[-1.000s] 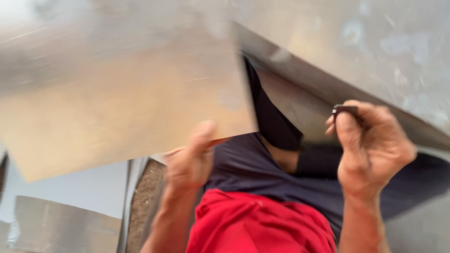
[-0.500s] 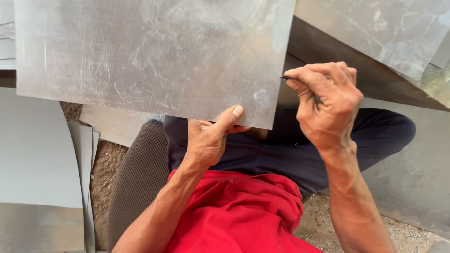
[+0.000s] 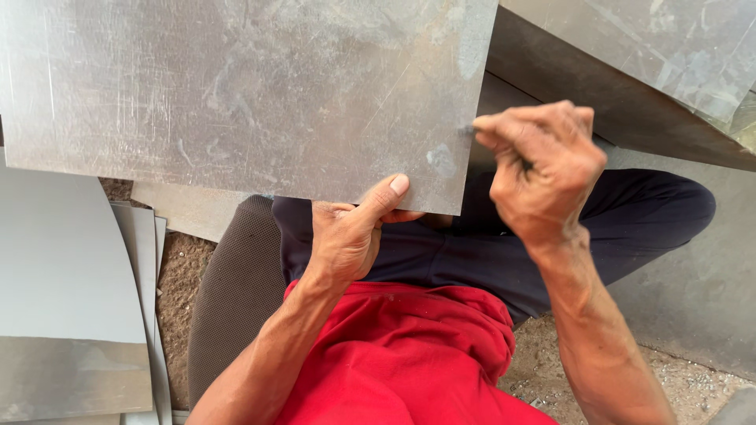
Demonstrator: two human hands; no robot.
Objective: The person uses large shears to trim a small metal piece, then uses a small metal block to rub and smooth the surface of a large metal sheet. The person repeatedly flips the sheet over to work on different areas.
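I had only the one view to work with — the head camera, which looked steeply down over the wearer's chest and lap from close range. It faced forward and down, so the scratched metal sheet (image 3: 244, 94) filled the upper frame, with the left hand (image 3: 350, 236) and right hand (image 3: 543, 169) just below it. The red shirt (image 3: 402, 354) sat at the bottom edge — nearest the lens. No second view overlapped it.

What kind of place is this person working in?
Probably an informal sheet-metal workshop at ground level. The left hand steadies a scratched metal sheet, more sheets are stacked alongside, and bare gritty ground shows between them.
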